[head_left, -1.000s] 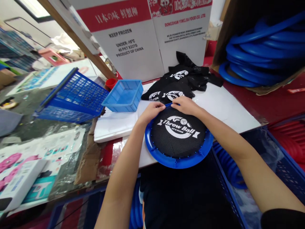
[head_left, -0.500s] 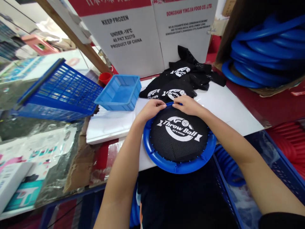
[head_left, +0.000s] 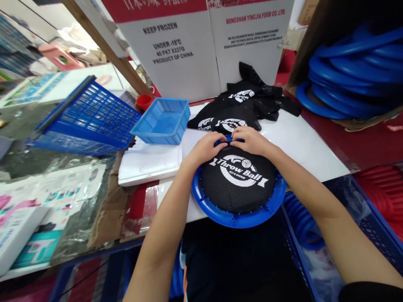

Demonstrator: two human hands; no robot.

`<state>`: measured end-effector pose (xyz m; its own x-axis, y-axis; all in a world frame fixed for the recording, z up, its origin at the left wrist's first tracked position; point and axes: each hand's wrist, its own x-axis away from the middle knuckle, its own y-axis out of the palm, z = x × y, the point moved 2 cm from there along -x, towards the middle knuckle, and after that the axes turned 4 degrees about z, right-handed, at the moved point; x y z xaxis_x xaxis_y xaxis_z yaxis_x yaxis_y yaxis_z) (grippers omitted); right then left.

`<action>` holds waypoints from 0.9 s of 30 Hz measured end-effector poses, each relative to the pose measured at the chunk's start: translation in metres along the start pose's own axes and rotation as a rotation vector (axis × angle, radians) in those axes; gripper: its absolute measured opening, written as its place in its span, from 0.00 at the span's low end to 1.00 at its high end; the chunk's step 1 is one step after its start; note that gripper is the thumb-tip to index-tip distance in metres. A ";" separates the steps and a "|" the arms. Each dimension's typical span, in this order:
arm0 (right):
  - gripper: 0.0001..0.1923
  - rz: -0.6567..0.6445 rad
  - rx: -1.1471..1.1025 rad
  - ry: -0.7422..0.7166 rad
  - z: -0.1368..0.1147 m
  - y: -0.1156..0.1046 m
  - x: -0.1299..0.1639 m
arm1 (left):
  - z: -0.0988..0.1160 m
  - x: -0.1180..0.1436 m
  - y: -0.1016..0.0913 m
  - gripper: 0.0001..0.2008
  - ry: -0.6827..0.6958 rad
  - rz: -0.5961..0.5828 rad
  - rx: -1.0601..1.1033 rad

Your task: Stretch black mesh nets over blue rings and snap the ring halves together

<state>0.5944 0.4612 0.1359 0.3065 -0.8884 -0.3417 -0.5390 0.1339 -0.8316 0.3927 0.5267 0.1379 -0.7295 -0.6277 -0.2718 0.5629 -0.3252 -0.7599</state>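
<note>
- Since a moment ago both of my hands have drawn closer together at the far edge of the blue plastic ring [head_left: 233, 218], fingertips now nearly meeting.
- My left hand [head_left: 206, 147] and right hand [head_left: 252, 140] curl their fingers down onto the far edge of the black mesh disc [head_left: 238, 180], pinching the fabric against the ring's rim.
- That mesh is stretched flat across the ring, printed in white with "Throw Ball"; small pegs dot the blue rim around it.
- Ring and mesh lie on the white board [head_left: 302, 147], overhanging its near edge.
- Just beyond my hands sits a pile of loose black mesh pieces [head_left: 248, 105] with the same print.
- To the left, a light blue tray [head_left: 162, 121] looks empty; a dark blue basket [head_left: 88, 119] stands tilted beside it.
- On my right, a cardboard box [head_left: 346, 121] holds stacked blue rings [head_left: 346, 75].
</note>
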 end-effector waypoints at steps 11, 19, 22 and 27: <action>0.06 -0.289 -0.023 0.023 0.010 -0.027 0.020 | 0.006 0.025 -0.024 0.10 -0.020 -0.136 -0.182; 0.08 -0.236 -0.076 0.009 0.007 -0.030 0.014 | 0.007 0.021 -0.018 0.06 -0.009 -0.185 -0.066; 0.07 -0.325 -0.129 0.073 0.009 -0.038 0.018 | 0.003 0.018 -0.025 0.04 -0.068 -0.161 0.001; 0.07 -0.352 -0.181 0.128 0.012 -0.049 0.021 | -0.001 0.017 -0.028 0.03 -0.185 -0.110 0.190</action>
<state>0.6364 0.4417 0.1639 0.4030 -0.9151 0.0162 -0.5515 -0.2569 -0.7936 0.3640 0.5262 0.1540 -0.7169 -0.6938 -0.0682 0.5594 -0.5142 -0.6501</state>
